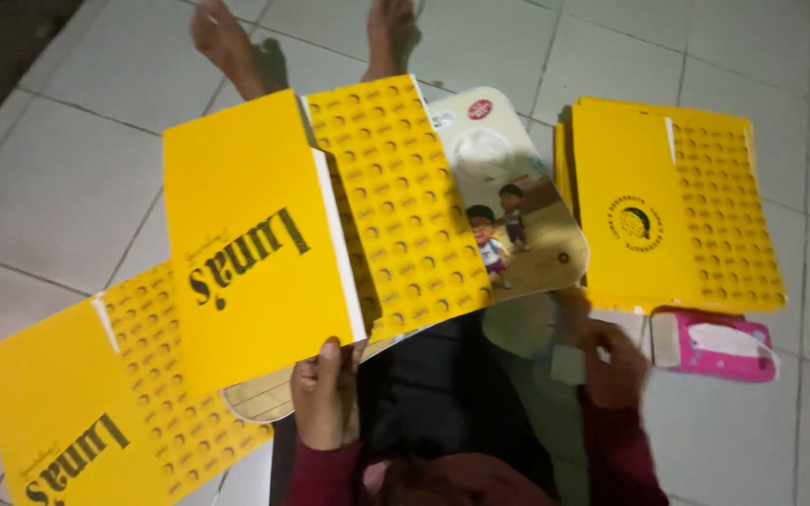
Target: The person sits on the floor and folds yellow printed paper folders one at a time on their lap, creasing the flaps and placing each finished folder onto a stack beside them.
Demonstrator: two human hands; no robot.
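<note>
The left hand (pixel 325 394) pinches the lower edge of a yellow folder (pixel 264 244) held open over the lap, while the right hand (pixel 611 361) closes its grip on a small grey card (pixel 567 364) near the pink case (pixel 719 345) on the floor.

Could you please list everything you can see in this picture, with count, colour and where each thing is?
held cardboard sheet: one, yellow with a dotted panel, centre, gripped at its lower edge by the left hand.
illustrated card: one, beige with cartoon children, behind the held sheet, right of centre.
flat sheets lower left: at least one, yellow, on the floor.
stack of sheets: several, yellow, on the floor at right.
pink object: one, pink and white, below the stack; its kind is unclear.
floor: pale tiles, all around.
feet: two, bare, top centre.
left hand: bottom centre.
right hand: holds a small grey piece, blurred.
</note>
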